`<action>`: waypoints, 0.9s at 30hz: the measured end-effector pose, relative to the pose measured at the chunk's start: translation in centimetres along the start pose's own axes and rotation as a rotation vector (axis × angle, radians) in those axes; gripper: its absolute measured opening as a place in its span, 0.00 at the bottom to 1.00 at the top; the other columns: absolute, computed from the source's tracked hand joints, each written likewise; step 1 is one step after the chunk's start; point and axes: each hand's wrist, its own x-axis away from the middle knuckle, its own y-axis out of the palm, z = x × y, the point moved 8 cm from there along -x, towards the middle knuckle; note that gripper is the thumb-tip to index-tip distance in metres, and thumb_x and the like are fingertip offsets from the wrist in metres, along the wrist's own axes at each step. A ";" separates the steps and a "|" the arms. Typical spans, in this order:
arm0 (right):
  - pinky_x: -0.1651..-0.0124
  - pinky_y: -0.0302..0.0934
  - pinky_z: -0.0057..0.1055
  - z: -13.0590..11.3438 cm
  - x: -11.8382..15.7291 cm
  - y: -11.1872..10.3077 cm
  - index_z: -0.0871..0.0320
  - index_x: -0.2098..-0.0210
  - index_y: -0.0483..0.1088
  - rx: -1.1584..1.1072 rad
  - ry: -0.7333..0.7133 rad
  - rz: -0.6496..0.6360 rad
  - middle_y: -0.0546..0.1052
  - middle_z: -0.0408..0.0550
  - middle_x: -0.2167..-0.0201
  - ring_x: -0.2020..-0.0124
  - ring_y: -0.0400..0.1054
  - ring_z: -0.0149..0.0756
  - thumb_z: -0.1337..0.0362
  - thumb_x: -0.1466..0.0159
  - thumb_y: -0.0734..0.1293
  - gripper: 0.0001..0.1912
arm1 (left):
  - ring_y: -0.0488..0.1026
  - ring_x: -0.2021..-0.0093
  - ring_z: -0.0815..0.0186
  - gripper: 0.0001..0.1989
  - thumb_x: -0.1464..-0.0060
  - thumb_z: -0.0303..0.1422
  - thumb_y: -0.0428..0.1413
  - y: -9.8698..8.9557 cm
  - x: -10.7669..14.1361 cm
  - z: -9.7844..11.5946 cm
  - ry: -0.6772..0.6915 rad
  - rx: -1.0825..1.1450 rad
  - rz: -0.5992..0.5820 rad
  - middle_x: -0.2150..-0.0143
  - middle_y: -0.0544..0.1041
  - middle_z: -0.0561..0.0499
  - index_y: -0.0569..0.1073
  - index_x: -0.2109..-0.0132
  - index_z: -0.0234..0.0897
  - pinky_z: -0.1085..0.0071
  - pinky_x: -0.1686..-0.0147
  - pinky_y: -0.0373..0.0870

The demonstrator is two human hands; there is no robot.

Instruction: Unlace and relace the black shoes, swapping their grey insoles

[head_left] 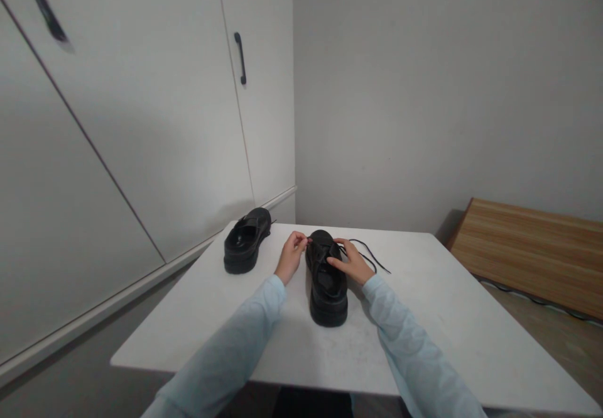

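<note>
A black lace-up shoe [328,302] stands upright on the white table, its heel toward me and its toe pointing away. My left hand [293,253] is at the shoe's upper left side, fingertips pinched on what looks like a thin black shoelace. Across the right side of the same shoe lies my right hand [352,263], its thumb on the lacing area and its fingers around the outer side. A loose black shoelace [372,256] trails from that side onto the table. The second black shoe [246,242] sits apart to the left, also heel toward me.
The white table [438,330] reaches toward the grey wall [438,91]. White cabinet doors [155,110] with dark handles [240,58] rise along the left. A wood-grain panel [532,251] stands beyond the table at right.
</note>
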 end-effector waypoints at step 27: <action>0.44 0.52 0.46 0.0 0.0 -0.1 0.55 0.51 0.62 0.008 0.007 0.017 0.70 0.53 0.51 0.47 0.61 0.47 0.49 0.47 0.67 0.28 | 0.72 0.67 0.64 0.09 0.50 0.32 0.58 -1.6 0.2 3.5 0.155 -0.845 -0.142 0.69 0.77 0.48 0.79 0.61 0.39 0.69 0.63 0.64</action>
